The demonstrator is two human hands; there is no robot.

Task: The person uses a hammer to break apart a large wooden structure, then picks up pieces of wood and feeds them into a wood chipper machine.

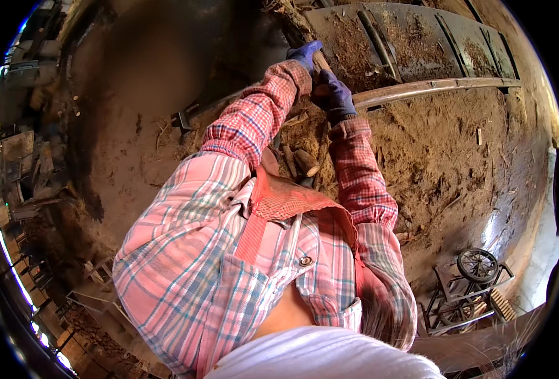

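Two gloved hands, both closed on one wooden handle (321, 61), raised in front of the person's chest.

Item: left hand (304, 54), blue glove, clenched round the handle at its upper end, just beyond the plaid cuff.

Item: right hand (334, 95), darker blue glove, clenched lower on the same handle, just beside the left hand and nearly touching it.

Item: wooden handle, short stretch visible between the two gloves; its working end is hidden, so the kind of tool cannot be told.

Item: long rusty metal rail (431, 86), running away from the handle toward the far side, just beyond the right hand.

Item: short cut logs (304, 162), lying on the dirt below the handle, between the two forearms.

Item: dirt ground (443, 158) strewn with bark and chips (reddish, dry-looking), spreading out from the handle on all sides.

Item: small wheeled metal cart (472, 278), well apart from the handle, low on the person's right.

Handling note, as a judgement: with both hands stacked close, the grip should stay firm and the handle in line with the logs beneath; feet and forearms are best kept clear of that line, since loose chips underfoot could shift
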